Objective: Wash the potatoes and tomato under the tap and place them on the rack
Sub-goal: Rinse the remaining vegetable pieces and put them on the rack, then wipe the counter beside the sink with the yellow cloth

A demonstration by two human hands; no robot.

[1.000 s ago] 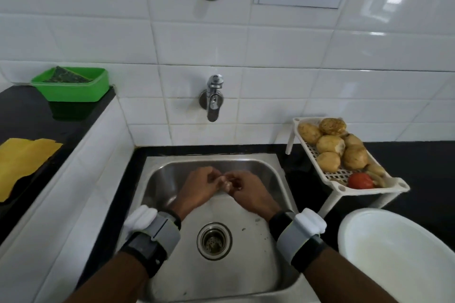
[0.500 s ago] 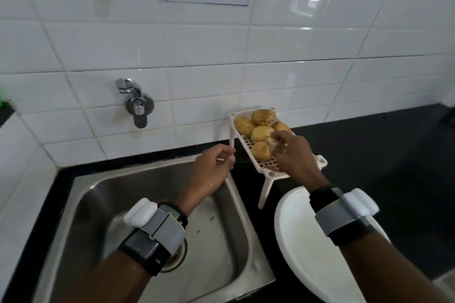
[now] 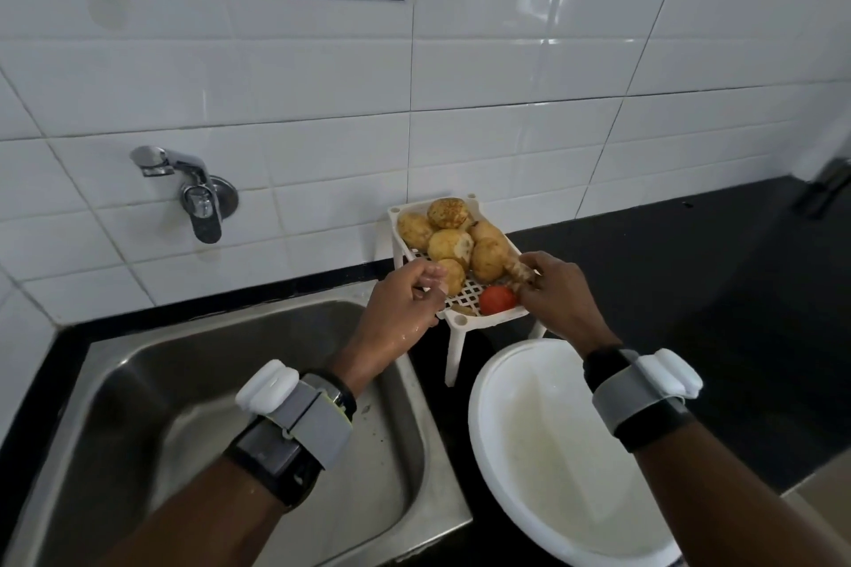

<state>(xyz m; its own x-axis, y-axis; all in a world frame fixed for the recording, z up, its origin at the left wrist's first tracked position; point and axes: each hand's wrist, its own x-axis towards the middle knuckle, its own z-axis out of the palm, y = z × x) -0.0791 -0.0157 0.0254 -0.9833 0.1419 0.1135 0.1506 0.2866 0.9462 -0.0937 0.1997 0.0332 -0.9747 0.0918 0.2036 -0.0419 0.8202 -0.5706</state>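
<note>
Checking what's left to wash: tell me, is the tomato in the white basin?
No, the tomato lies on the rack, beside the potatoes.

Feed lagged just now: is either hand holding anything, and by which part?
The right hand pinches a long potato by its near end, over the rack. Left hand: cannot tell.

This is a kitchen. There is a shiny metal sink [image 3: 258, 405] with a tap [image 3: 184, 184] on a white tiled wall [image 3: 506, 83]. A black surface [image 3: 690, 290] holds a rack [image 3: 469, 290] of potatoes [image 3: 449, 244].
</note>
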